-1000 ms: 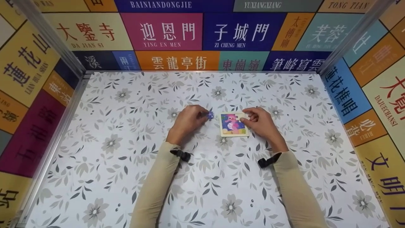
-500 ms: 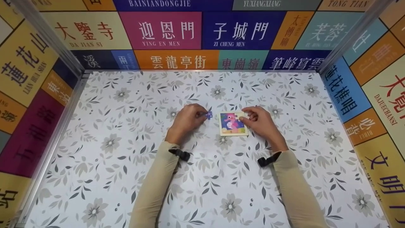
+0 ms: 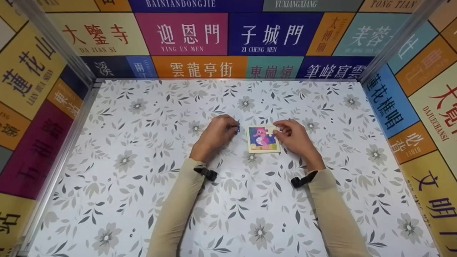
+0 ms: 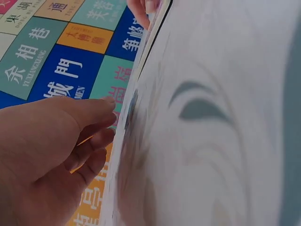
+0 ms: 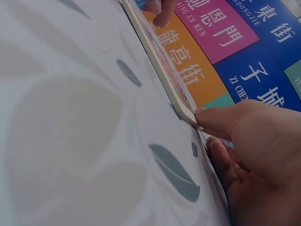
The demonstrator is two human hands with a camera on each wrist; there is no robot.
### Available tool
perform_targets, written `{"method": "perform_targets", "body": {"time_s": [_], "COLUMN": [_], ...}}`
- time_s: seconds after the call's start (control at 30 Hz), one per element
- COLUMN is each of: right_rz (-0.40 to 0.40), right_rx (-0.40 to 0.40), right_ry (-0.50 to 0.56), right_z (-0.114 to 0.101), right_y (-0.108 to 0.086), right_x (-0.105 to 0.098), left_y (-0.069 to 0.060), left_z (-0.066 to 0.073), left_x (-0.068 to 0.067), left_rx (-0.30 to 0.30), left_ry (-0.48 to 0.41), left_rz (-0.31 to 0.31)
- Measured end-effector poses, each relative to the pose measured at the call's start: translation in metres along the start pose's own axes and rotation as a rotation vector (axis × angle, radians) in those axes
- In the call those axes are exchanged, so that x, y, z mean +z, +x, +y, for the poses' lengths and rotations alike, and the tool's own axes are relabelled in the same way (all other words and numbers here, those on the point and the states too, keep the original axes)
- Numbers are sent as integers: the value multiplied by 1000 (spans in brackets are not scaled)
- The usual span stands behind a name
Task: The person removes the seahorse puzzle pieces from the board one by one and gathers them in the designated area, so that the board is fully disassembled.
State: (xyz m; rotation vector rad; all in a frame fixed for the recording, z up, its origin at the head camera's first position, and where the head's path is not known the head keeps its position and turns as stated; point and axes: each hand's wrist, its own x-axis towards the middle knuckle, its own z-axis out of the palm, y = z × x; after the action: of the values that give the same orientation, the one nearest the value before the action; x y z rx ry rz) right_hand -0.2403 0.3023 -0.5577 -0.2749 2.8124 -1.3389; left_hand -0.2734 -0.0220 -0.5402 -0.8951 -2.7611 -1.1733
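Observation:
A square puzzle (image 3: 263, 139) with a pink seahorse picture and a pale frame lies flat on the table. The right hand (image 3: 294, 137) holds its upper right corner between thumb and fingers; in the right wrist view the thumb lies on the corner of the frame (image 5: 181, 110). To the left of the puzzle, the left hand (image 3: 216, 134) pinches a small blue piece (image 3: 238, 129) at its fingertips, apart from the frame. In the left wrist view the left hand (image 4: 61, 146) hides most of that piece. A gap shows in the picture's upper right part.
The table is covered by a white cloth (image 3: 228, 207) with grey flowers and leaves. Upright panels (image 3: 182, 34) with large coloured lettering stand along the back and both sides. A black strap (image 3: 205, 173) sits on each wrist.
The blue piece has turned in the left fingers and shows less of its face. The left hand has shifted slightly to the right. The right hand and the puzzle stay nearly in place.

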Motion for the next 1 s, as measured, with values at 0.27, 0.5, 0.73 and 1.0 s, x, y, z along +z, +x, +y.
{"method": "perform_targets", "body": {"time_s": [0.27, 0.5, 0.73, 1.0], "right_rz": [6, 15, 22, 28], "right_rx": [-2, -16, -20, -28], "right_ry": [3, 16, 11, -1], "right_z": [1, 3, 2, 2], "right_y": [0, 1, 1, 1], "right_x": [0, 1, 1, 1], "left_y": [16, 29, 37, 41], "left_z": [20, 32, 37, 45], "left_x": [24, 44, 47, 45], "left_rx": [58, 52, 60, 11], "left_ry": [-62, -22, 8, 101], "left_rz": [-98, -137, -185, -279]}}
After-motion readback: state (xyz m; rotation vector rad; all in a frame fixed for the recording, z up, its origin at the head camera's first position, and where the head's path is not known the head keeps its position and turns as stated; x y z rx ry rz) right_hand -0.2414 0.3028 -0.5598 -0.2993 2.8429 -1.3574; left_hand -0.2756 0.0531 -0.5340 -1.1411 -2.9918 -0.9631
